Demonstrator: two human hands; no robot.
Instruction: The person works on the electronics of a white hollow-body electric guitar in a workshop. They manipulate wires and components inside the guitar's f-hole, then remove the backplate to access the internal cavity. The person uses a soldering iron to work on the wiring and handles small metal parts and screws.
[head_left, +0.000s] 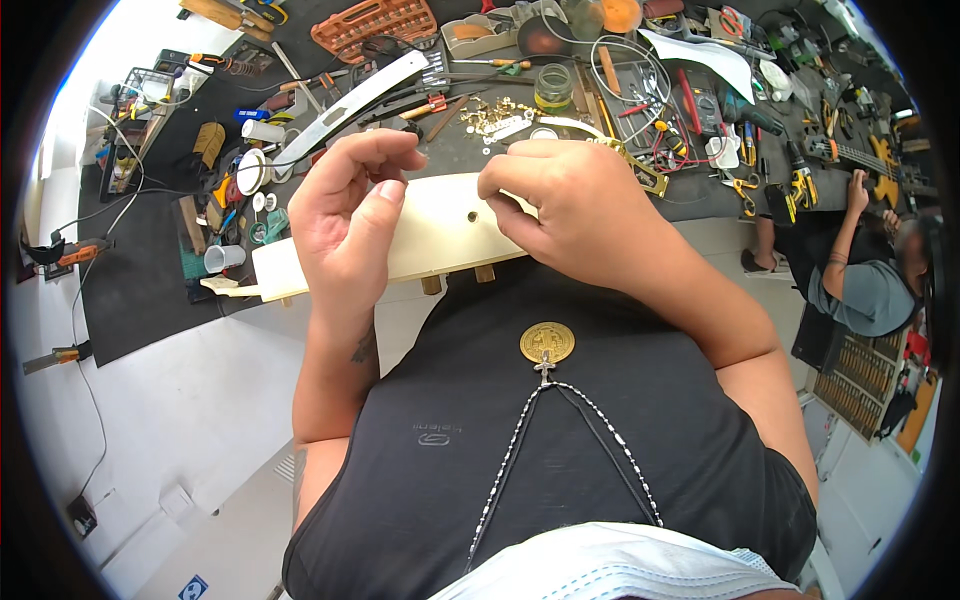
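A long cream-coloured panel [432, 230] lies across the bench's front edge, in front of me. It has a small dark hole near its middle and a narrow tip at its left end. My left hand [350, 215] is raised over the panel's left part, fingers curved and thumb apart, with nothing visible between them. Over the right part is my right hand [570, 195], its fingers curled together near the hole. Whatever those fingers hold, if anything, is hidden. Small wooden pieces [430, 284] show beneath the panel's near edge.
Small brass-coloured parts [495, 117] lie beyond the panel, near a glass jar [553, 87]. A long metal straightedge [350, 108] stands left of them. A multimeter [703, 105] and yellow-handled pliers [740, 190] are at the right. Another person [865, 280] sits at far right beside a guitar [870, 160].
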